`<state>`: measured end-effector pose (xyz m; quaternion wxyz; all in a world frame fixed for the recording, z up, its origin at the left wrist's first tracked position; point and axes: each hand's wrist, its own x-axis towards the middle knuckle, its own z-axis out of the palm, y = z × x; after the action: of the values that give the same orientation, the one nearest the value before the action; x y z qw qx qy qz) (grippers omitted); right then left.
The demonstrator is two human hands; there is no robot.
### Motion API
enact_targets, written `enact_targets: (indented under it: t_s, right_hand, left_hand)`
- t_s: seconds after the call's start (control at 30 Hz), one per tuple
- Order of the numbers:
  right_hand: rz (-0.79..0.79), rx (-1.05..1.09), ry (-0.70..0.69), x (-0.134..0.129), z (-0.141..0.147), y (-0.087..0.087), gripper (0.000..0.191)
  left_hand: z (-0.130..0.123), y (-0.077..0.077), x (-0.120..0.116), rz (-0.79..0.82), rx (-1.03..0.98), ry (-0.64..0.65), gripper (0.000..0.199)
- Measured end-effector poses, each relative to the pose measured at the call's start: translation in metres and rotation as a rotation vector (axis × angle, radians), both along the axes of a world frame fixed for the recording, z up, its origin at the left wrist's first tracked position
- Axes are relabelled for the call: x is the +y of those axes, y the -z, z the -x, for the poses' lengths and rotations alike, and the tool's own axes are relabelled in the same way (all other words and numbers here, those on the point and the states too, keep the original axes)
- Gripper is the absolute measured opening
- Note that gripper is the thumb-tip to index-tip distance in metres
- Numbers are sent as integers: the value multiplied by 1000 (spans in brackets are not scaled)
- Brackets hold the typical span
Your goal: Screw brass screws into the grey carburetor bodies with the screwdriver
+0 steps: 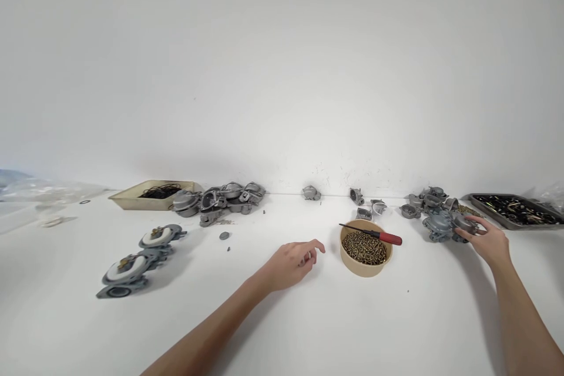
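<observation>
My right hand (489, 241) reaches to the right-hand pile, its thumb and fingers around a grey cast-metal carburetor float bowl (464, 224). A bluish-grey domed metal part (438, 226) sits right beside it. My left hand (293, 261) hovers over the middle of the table, index finger stretched out and the others loosely curled; I see nothing held in it. Just right of it stands a round tan tub (363, 270) of small brass-coloured screws (365, 248). Across its rim lies a screwdriver (390, 238) with a red handle.
At left are two carburetor bodies (126, 270) with white floats. Behind them are a heap of grey castings (229, 197) and a cream tray (127, 200) of black rings. A dark tray (511, 217) of small parts stands far right. Loose castings (311, 192) line the wall.
</observation>
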<state>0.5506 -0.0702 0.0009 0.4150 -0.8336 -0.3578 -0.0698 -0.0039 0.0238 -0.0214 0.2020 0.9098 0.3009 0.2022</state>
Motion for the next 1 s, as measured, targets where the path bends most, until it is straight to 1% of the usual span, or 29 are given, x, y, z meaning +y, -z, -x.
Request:
enact_targets:
  t_s: [0.23,0.4,0.5,0.63,0.77,0.87,0.93,1.0]
  right_hand:
    - [29,86,-4,3,5,-4,51]
    - [32,105,-44,3,1,-6,54]
    - [6,98,-90,1,0,-4,56]
    - [-52,85,-156,-1,4,4,59]
    - [-72,99,-161,-2,4,7,58]
    - [-62,90,-73,0,-2,-2,56]
    - [-57,46,8,6,-7,-14,54]
    - [-26,0,45,19,-14,-30,50]
  left_hand:
    - [-1,0,-2,-15,13,2,35]
    - [-1,-2,-2,-14,23,0,34]
    - [-2,-3,-3,-9,31,-1,34]
    - [-2,-4,-3,-9,34,0,34]
    - [-2,-2,-3,-17,32,-4,33]
    - [-2,-2,-3,-25,29,-5,33]
    - [-2,-1,-3,-32,28,-5,33]
    - [-2,-1,-3,-41,28,-5,33]
